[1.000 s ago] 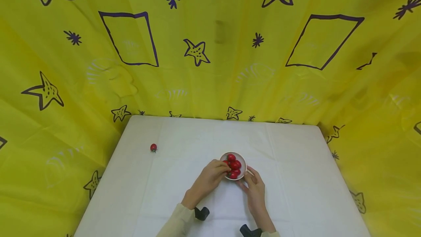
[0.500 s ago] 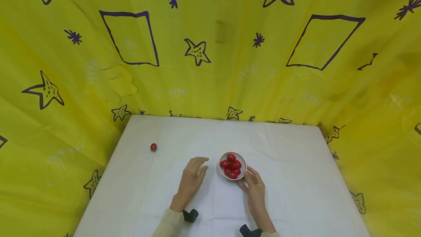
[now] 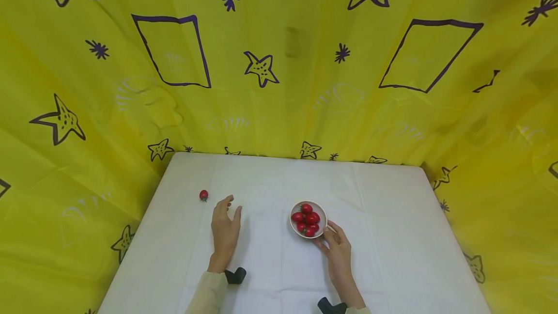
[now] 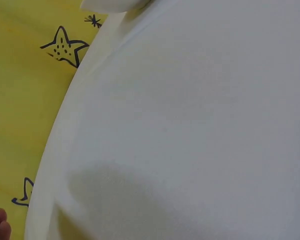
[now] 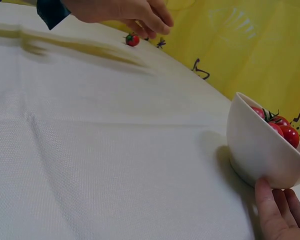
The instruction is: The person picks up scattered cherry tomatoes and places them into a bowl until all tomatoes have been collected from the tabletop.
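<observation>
Right hand (image 3: 337,251) has its fingers (image 5: 270,210) pinching the white bowl (image 3: 293,223) of cherry tomatoes (image 3: 307,219). Left hand (image 3: 225,229), fingers apart and holding nothing, hovers left of the bowl, near the lone cherry tomato (image 3: 203,195) farther left on the counter (image 3: 392,217).

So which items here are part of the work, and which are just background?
In use: white bowl of cherry tomatoes, steadied by the right hand; loose tomato, nearest the left hand.

Background: white tablecloth, yellow patterned backdrop.
</observation>
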Demonstrator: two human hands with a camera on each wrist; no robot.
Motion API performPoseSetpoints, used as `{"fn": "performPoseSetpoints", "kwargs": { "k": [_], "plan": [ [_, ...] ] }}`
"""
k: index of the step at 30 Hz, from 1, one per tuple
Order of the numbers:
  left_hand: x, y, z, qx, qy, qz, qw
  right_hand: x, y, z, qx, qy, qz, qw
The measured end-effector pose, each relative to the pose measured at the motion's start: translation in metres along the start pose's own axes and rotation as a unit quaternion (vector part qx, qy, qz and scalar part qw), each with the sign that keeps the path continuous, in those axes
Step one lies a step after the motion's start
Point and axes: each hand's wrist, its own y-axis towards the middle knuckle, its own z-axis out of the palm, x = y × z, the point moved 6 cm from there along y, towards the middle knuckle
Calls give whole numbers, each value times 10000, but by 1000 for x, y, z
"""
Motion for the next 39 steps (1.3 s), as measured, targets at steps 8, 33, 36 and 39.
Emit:
{"fn": "performPoseSetpoints", "kwargs": {
  "k": [8,33,36,39],
  "plan": [
    [27,18,-16,-478,-66,-710,9963,-1,1,-1,-64,81,4,9999],
    [95,47,-14,-1023,43,-1790,9785,-3,3,-2,-58,259,-60,9996],
    [96,47,-14,-1042,100,-1642,9809,-3,3,-2,-66,253,-48,9996],
    [97,47,-13,-1067,125,-1527,9824,-3,3,-2,-53,154,-31,9999]
  ]
}}
